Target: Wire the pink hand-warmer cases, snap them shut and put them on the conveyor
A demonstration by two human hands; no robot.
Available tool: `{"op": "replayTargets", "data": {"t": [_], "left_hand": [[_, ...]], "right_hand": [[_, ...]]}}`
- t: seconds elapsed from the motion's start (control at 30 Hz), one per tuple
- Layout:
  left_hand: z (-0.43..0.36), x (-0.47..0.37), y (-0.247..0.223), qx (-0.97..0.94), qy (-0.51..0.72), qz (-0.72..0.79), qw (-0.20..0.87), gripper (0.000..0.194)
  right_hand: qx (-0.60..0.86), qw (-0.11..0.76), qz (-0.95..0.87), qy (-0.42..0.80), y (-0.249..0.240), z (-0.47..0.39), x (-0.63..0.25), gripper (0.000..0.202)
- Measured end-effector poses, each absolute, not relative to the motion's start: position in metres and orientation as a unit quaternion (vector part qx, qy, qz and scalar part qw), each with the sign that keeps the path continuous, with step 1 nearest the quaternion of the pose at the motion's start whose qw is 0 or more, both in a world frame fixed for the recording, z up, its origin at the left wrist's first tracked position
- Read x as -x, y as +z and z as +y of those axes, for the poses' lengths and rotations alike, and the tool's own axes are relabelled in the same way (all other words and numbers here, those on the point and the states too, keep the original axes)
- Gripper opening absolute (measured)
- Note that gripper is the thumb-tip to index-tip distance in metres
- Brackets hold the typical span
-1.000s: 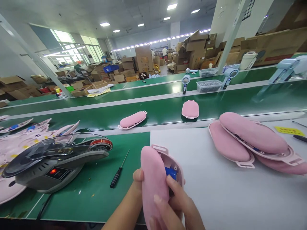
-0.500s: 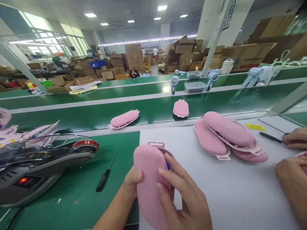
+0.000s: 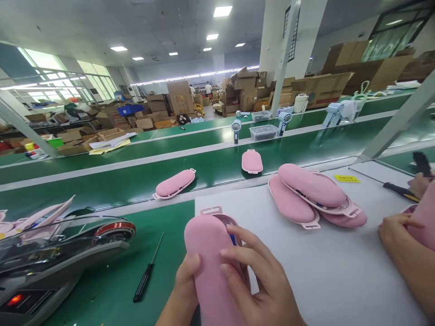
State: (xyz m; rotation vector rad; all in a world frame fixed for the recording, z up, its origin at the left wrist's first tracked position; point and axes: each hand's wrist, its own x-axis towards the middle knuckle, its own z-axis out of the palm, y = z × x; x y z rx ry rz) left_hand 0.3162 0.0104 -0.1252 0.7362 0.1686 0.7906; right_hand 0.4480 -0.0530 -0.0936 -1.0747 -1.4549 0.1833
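Both my hands are wrapped round a pink oval padded shell (image 3: 212, 267), held upright over the near edge of the bench. My left hand (image 3: 186, 278) grips its left side, thumb lying on the smooth face. On the opposite edge, the fingertips of my right hand (image 3: 261, 276) press where the cover stands apart from a rim with a slotted tab. A bit of blue (image 3: 233, 239) shows in that gap; the rest of the inside is hidden. Left of my hands lies a black-handled screwdriver (image 3: 144, 280) on the green mat.
Several pink shells (image 3: 314, 185) are piled on the white sheet (image 3: 306, 271). Two more lie on the green conveyor (image 3: 217, 170). A grey machine (image 3: 68, 267) with a red light stands left. At right, a co-worker's hand (image 3: 396, 231) holds a pink piece near another screwdriver (image 3: 401, 191).
My view has tilted up and turned slightly right. My grip on the pink shell looks much the same. The co-worker at right has raised a pink piece into view and let the screwdriver lie.
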Motion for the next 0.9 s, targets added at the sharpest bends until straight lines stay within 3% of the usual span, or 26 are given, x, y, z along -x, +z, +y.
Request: {"op": "replayTargets", "data": {"t": [0.23, 0.43, 0.6, 0.8, 0.9], "left_hand": [[0.014, -0.312, -0.133, -0.339, 0.383, 0.112, 0.852, 0.026], [0.015, -0.312, -0.137, -0.284, 0.37, 0.154, 0.871, 0.035], [0.014, -0.313, -0.139, -0.259, 0.344, 0.116, 0.895, 0.031], [0.006, -0.33, -0.141, -0.21, 0.348, 0.064, 0.911, 0.074], [0.002, -0.338, -0.139, -0.185, 0.384, 0.07, 0.902, 0.086]], "right_hand": [[0.448, 0.594, -0.656, 0.129, -0.091, -0.049, -0.455, 0.03], [0.473, 0.637, -0.592, 0.142, -0.099, -0.046, -0.45, 0.019], [0.491, 0.667, -0.537, 0.157, -0.109, -0.049, -0.444, 0.01], [0.512, 0.681, -0.508, 0.127, -0.119, -0.049, -0.445, 0.015], [0.53, 0.68, -0.498, 0.09, -0.127, -0.046, -0.447, 0.014]]}}
